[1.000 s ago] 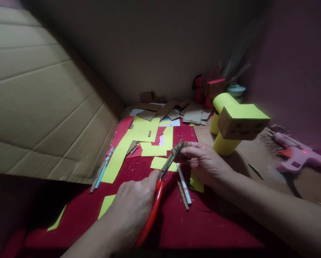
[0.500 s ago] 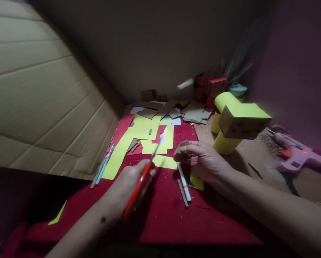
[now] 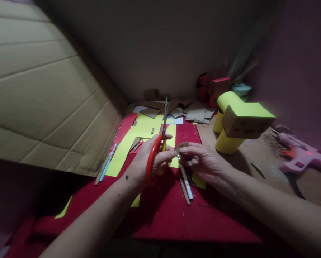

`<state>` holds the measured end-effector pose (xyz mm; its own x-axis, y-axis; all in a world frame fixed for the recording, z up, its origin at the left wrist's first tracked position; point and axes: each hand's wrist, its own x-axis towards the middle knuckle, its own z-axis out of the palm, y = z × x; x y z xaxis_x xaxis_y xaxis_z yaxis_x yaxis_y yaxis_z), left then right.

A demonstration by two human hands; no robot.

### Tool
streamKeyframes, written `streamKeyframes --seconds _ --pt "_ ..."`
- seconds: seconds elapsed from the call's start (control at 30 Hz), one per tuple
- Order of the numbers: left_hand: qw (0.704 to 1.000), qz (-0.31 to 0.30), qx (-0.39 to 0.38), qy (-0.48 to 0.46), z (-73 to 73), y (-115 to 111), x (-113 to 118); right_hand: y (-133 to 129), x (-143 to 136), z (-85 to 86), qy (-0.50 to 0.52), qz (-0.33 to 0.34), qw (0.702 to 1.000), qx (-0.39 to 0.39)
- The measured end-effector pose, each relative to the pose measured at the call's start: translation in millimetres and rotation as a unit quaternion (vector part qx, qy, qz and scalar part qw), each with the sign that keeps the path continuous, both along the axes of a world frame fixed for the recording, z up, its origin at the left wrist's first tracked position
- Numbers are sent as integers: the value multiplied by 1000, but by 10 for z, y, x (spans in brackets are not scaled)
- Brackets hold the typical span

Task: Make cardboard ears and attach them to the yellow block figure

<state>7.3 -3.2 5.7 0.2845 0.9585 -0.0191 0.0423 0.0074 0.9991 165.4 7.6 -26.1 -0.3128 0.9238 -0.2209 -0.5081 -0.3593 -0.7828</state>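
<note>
My left hand [image 3: 156, 156] is closed around the handles of red-and-yellow scissors [image 3: 151, 161], whose blades point away from me. Its fingertips reach toward a small cardboard piece [image 3: 182, 145]; whether they touch it is unclear. My right hand [image 3: 203, 159] pinches that piece between thumb and fingers. Below the hands, a white stick [image 3: 186, 184] and a thin cardboard strip [image 3: 184, 191] lie on the red cloth [image 3: 160, 218]. Yellow paper [image 3: 118, 157] is spread beyond my left hand.
A large cardboard panel [image 3: 50, 93] leans at the left. On the right stand a yellow paper figure with a cardboard box head [image 3: 241, 125] and a pink glue gun [image 3: 304, 154]. Cardboard scraps [image 3: 198, 111], red figures [image 3: 219, 87] and a teal container [image 3: 241, 87] are at the back.
My left hand has moved up and right toward my right hand, and the scissors have swung more upright. The view has shifted slightly. My right hand still holds the cardboard piece.
</note>
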Motion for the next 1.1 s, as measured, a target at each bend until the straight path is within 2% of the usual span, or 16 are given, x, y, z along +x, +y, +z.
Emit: streamKeyframes --seconds 0.2,0.4,0.57,0.87,1.1 --pt "1000 11 2 -13 -47 80 13 21 16 -11 6 31 1000 1" --pt "999 23 6 -31 -99 115 -35 79 48 -10 6 6 1000 -18" --pt "999 20 3 -34 -177 115 -105 83 70 7 -30 14 999 22" --pt "1000 5 9 -17 -117 93 -80 70 69 -82 -100 43 992 58" --pt "999 18 15 -30 -174 81 -46 49 44 -68 -126 16 989 74"
